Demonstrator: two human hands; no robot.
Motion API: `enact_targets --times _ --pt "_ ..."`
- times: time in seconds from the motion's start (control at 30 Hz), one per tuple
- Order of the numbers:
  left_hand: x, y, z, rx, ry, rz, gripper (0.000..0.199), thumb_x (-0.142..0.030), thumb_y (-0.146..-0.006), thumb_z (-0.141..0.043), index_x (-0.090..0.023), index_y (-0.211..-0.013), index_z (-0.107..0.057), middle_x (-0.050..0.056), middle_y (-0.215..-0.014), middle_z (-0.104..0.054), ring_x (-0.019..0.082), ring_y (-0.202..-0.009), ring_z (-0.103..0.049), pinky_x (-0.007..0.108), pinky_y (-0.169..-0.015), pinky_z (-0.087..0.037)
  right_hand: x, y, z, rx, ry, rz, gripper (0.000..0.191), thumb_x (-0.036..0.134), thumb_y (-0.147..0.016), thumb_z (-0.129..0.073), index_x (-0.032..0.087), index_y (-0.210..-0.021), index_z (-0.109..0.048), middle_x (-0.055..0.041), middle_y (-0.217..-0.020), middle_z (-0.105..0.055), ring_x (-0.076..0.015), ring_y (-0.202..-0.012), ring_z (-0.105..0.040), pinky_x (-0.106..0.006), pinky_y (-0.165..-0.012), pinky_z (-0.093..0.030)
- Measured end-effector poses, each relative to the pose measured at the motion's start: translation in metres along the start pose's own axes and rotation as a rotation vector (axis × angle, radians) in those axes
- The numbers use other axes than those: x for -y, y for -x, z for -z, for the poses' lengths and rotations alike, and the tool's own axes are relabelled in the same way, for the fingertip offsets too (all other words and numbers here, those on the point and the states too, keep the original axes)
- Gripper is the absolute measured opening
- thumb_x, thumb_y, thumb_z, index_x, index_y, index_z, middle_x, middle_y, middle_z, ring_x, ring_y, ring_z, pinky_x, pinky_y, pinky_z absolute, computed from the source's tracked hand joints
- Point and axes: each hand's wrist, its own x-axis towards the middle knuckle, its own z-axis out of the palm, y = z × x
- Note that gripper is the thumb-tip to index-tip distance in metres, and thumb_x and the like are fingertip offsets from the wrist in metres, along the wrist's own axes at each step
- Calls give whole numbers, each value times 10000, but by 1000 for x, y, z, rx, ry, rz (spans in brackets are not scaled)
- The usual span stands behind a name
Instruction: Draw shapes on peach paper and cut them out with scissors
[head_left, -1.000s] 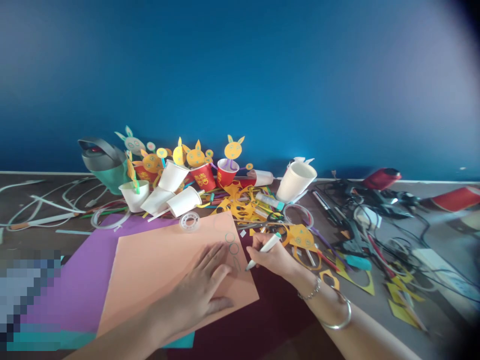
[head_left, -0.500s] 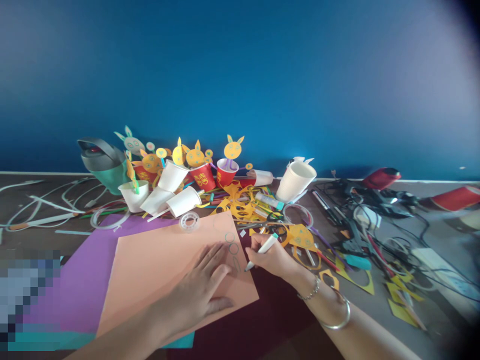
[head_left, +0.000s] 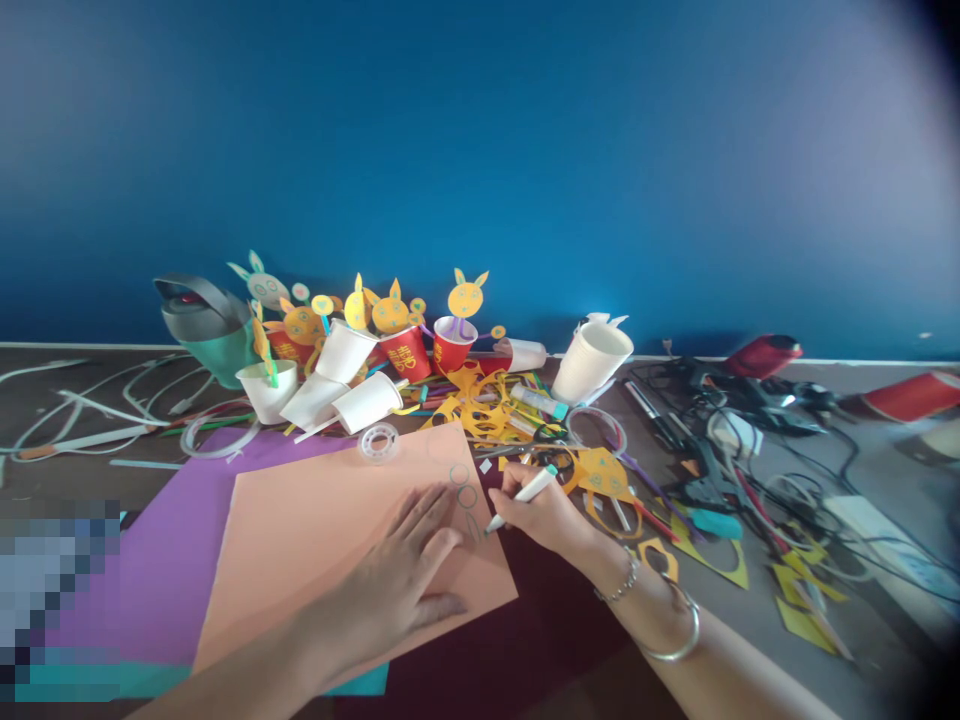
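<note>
Our left hand lies flat on a large peach paper sheet, with its fingers spread wide. Our right hand pinches a slim white teal-tipped marker, its fingers closed narrowly around the barrel. The tip sits at the sheet's right edge, just beside small drawn teal rings. The sheet lies at lower centre, overlapping a purple paper sheet on the left, with a dark maroon sheet on the right. A clear tape roll sits just beyond its top edge. White paper cups and yellow-orange paper cutouts crowd the brown surface at upper centre.
</note>
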Motion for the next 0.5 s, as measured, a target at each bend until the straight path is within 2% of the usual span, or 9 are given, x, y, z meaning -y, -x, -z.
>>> enact_targets --times 0.17,0.5 --pt "1 0 -1 1 3 4 419 -492 -831 -573 -204 -1121 -478 163 -1494 -289 289 -1399 -190 544 -1111 -235 -6 -1 -1 -57 32 22 277 234 -785 -569 204 -578 -388 54 -494 -460 -99 -473 -441 -213 -452 -312" --pt "2 0 -3 10 -22 -2 421 -504 -850 -534 -198 -1130 -462 174 -1507 -253 292 -1404 -165 556 -1110 -232 1 -3 -1 -103 28 4 281 247 -809 -551 208 -587 -383 56 -505 -440 -97 -477 -417 -220 -470 -313"
